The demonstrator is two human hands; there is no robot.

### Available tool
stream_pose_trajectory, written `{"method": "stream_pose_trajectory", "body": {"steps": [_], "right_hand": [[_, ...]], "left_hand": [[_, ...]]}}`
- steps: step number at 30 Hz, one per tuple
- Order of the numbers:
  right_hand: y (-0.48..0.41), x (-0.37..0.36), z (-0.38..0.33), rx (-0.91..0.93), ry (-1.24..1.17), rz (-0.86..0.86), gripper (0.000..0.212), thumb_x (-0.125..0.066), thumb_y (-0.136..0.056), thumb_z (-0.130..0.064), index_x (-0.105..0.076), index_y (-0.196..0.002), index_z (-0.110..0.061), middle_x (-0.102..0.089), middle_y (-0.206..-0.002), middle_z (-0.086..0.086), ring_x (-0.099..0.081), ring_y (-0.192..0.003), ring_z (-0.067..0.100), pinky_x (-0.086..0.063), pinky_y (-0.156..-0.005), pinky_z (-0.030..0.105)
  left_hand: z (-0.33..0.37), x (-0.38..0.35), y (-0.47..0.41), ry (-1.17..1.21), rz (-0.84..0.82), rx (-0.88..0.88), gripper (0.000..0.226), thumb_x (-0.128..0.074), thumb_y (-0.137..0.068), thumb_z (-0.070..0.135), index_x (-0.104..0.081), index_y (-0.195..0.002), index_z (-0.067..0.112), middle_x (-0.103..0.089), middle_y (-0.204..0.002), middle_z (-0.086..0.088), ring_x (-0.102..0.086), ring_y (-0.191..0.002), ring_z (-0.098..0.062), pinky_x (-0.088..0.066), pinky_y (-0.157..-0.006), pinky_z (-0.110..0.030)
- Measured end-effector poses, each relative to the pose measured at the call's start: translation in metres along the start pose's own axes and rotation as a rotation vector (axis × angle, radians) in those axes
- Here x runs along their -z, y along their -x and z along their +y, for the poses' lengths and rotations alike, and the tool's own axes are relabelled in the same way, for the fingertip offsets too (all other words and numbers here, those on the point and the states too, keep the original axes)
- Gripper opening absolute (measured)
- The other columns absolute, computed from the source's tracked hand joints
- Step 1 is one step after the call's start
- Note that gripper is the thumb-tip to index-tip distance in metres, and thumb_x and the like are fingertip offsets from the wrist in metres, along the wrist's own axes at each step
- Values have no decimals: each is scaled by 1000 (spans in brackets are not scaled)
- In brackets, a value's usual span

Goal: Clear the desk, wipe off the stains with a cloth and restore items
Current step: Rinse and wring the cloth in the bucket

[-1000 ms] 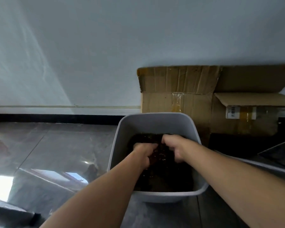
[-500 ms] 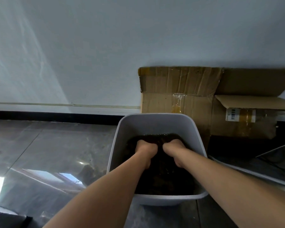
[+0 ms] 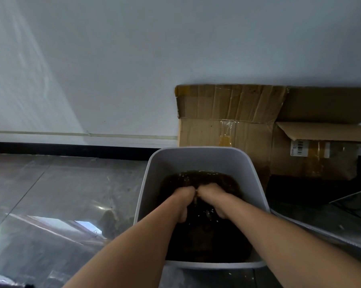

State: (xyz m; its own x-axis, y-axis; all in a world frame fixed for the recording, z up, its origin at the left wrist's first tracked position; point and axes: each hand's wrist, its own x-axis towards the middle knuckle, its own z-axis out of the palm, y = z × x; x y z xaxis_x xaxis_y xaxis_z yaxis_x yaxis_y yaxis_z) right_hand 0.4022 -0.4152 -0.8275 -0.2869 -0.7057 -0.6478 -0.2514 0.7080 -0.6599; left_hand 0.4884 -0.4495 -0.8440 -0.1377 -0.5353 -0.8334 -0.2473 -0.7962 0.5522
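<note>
A white plastic basin point(image 3: 198, 156) stands on the floor, holding dark brown water point(image 3: 206, 242). Both my hands are plunged into it side by side, knuckles touching. My left hand point(image 3: 183, 196) and my right hand point(image 3: 211, 194) are each clenched into a fist around a dark cloth point(image 3: 202, 178), which lies mostly under the water and is hard to tell apart from it. My fingertips are hidden below the surface.
A worn cardboard box point(image 3: 227, 121) with open flaps leans against the white wall right behind the basin. A second box with a barcode label point(image 3: 299, 148) is to its right. Glossy grey floor tiles point(image 3: 61, 190) spread left of the basin. A dark slanted panel point(image 3: 341, 206) lies at the right.
My hands have moved closer together and pushed deeper into the dark water, squeezing the cloth. The view has tilted slightly; the basin has not shifted.
</note>
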Motion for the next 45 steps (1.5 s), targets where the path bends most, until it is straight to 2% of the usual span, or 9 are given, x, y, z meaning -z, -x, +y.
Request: {"method": "stream_pose_trajectory", "body": {"steps": [9, 15, 20, 25, 29, 33, 36, 40, 45], "right_hand": [[15, -3, -8, 151, 24, 258, 37, -42, -103, -35, -66, -104, -7, -63, -85, 8, -63, -66, 22, -52, -43, 28], [3, 8, 1, 29, 423, 134, 67, -47, -98, -12, -12, -156, -16, -51, -137, 13, -58, -115, 29, -52, -91, 38], [-2, 1, 9, 66, 656, 25, 42, -39, -101, -10, -45, -142, -12, -53, -139, 14, -55, -122, 29, -45, -101, 35], [-5, -2, 5, 29, 302, 59, 19, -49, -101, -20, -62, -102, -7, -60, -95, 6, -62, -95, 24, -47, -73, 29], [7, -10, -6, 37, 27, 103, 26, -38, -104, -25, -57, -95, -9, -65, -93, 13, -62, -68, 25, -41, -39, 22], [8, 9, -9, -19, 7, 203, 27, -29, -107, -28, -48, -97, -11, -58, -91, 11, -63, -76, 28, -55, -46, 32], [9, 20, -8, 31, -38, 160, 21, -53, -96, -19, -61, -111, -7, -66, -100, 16, -66, -90, 31, -59, -80, 42], [22, 29, -13, -56, -280, -32, 21, -54, -90, -14, -63, -109, -11, -66, -92, 11, -63, -81, 26, -50, -59, 30], [15, 26, -10, -53, -233, 54, 23, -60, -94, -26, -62, -112, -12, -67, -98, 12, -65, -88, 29, -58, -63, 37]], "left_hand": [[7, -4, -7, 259, -24, -155, 28, -51, -99, 21, -66, -113, 1, -67, -92, -19, -65, -75, -33, -55, -58, -38], [-4, 3, -10, -412, 355, -443, 24, -66, -89, 16, -63, -110, 5, -68, -109, -9, -65, -104, -29, -52, -90, -31], [-12, 2, -13, -787, 388, -391, 34, -52, -99, 25, -55, -131, 12, -60, -130, -13, -57, -122, -30, -44, -107, -38], [-8, -5, -11, -361, 95, -197, 21, -48, -103, 17, -64, -104, 3, -63, -98, -12, -60, -94, -26, -51, -85, -36], [4, -4, -7, -22, 188, -262, 15, -54, -101, 14, -63, -100, 2, -62, -88, -14, -60, -77, -27, -50, -64, -34], [10, -4, 15, 68, -124, -236, 20, -59, -99, 16, -68, -111, 3, -71, -88, -17, -70, -72, -31, -60, -57, -40], [20, 4, 27, -31, -298, -238, 17, -55, -96, 7, -70, -104, 7, -71, -81, -15, -69, -68, -26, -60, -59, -35], [27, 24, 32, -387, -371, -349, 51, -54, -78, -10, -69, -119, 18, -71, -105, -17, -68, -97, -35, -55, -94, -49], [13, 15, 32, -679, -146, -452, 66, -63, -79, -3, -44, -132, 31, -62, -107, -12, -64, -92, -28, -57, -71, -36]]}}
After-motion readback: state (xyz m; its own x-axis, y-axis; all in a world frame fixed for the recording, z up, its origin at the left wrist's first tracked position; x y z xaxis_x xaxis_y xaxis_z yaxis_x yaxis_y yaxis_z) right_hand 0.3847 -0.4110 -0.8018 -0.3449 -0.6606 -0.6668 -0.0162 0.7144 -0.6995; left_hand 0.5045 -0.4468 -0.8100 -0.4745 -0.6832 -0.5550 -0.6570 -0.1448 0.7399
